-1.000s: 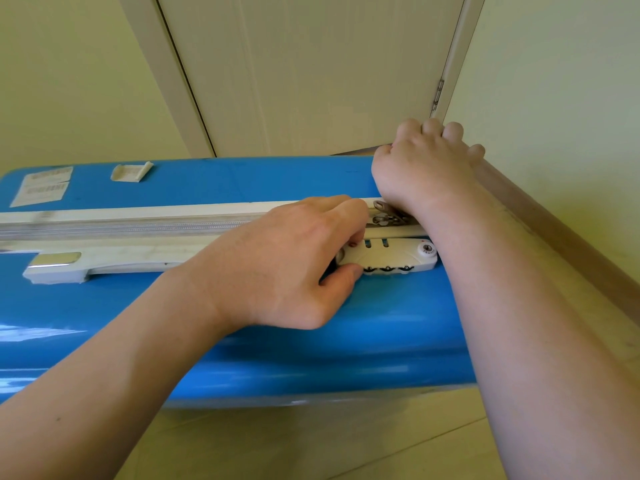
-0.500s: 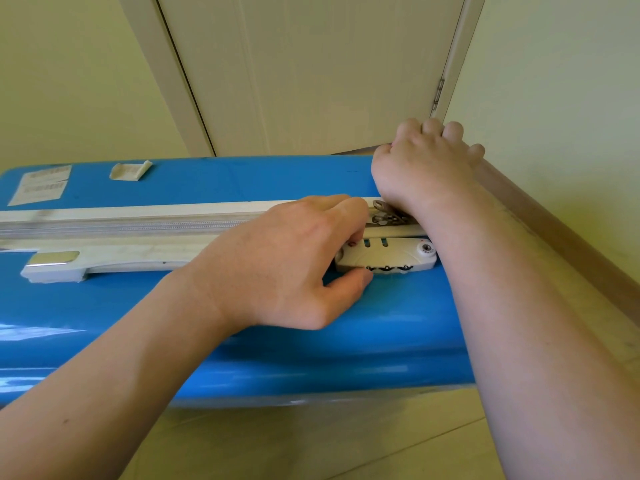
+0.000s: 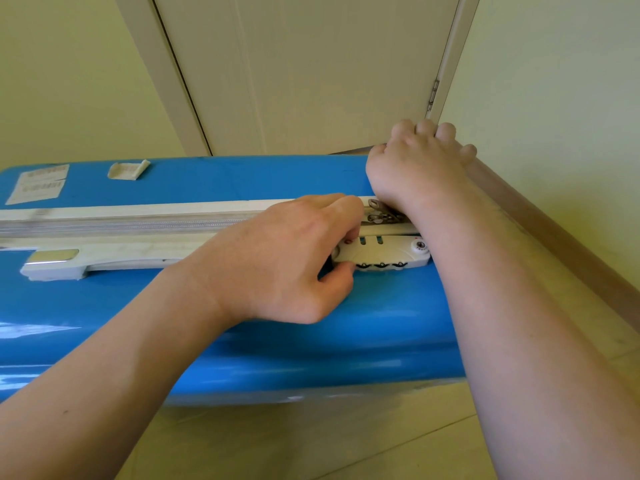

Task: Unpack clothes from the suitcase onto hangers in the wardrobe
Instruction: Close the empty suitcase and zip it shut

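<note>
A closed blue hard-shell suitcase (image 3: 214, 341) lies on its side on the floor, with its white zipper band (image 3: 138, 221) facing up. My left hand (image 3: 277, 265) pinches the left end of the white combination lock (image 3: 384, 254) between thumb and fingers. My right hand (image 3: 415, 164) grips the suitcase's far right corner, fingers curled over the edge. Two metal zipper pulls (image 3: 379, 211) sit in the lock slots between my hands. No clothes, hangers or wardrobe are visible.
A white carry handle (image 3: 55, 263) lies along the suitcase at the left. Stickers (image 3: 38, 185) sit on the far shell. A pale door (image 3: 304, 74) stands behind, a brown skirting board (image 3: 554, 230) runs along the right wall, and light floor tiles (image 3: 311, 441) lie in front.
My left thumb has slid slightly left along the lock's lower edge. The right hand and the suitcase have stayed put.
</note>
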`<state>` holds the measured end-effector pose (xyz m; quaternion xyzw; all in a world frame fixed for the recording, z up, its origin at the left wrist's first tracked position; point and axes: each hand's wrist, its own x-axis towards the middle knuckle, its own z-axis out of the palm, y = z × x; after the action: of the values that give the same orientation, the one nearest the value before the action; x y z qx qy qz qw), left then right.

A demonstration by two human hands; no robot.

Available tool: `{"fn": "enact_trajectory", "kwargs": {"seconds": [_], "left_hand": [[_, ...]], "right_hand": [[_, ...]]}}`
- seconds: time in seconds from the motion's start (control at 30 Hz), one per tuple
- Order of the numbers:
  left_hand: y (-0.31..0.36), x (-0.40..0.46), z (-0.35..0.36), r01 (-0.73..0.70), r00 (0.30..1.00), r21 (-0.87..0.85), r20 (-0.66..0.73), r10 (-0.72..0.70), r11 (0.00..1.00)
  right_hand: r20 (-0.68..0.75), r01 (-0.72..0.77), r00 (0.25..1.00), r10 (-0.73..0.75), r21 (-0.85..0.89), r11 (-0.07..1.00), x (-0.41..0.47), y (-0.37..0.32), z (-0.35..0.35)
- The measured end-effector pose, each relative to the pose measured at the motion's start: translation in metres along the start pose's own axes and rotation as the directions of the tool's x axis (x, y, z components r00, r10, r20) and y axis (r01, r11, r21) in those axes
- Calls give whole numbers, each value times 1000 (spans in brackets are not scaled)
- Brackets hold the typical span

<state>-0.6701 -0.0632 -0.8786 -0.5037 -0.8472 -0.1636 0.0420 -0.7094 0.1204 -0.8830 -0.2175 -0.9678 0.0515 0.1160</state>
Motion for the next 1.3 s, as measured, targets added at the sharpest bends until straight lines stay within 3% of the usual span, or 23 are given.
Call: {"fn": "enact_trajectory", "kwargs": {"seconds": [1.3], "left_hand": [[-3,1,0,-10,1000,-21,26,11,1000]], "right_hand": [[1,1,1000,-1,-1,1000,-2,0,0]]}}
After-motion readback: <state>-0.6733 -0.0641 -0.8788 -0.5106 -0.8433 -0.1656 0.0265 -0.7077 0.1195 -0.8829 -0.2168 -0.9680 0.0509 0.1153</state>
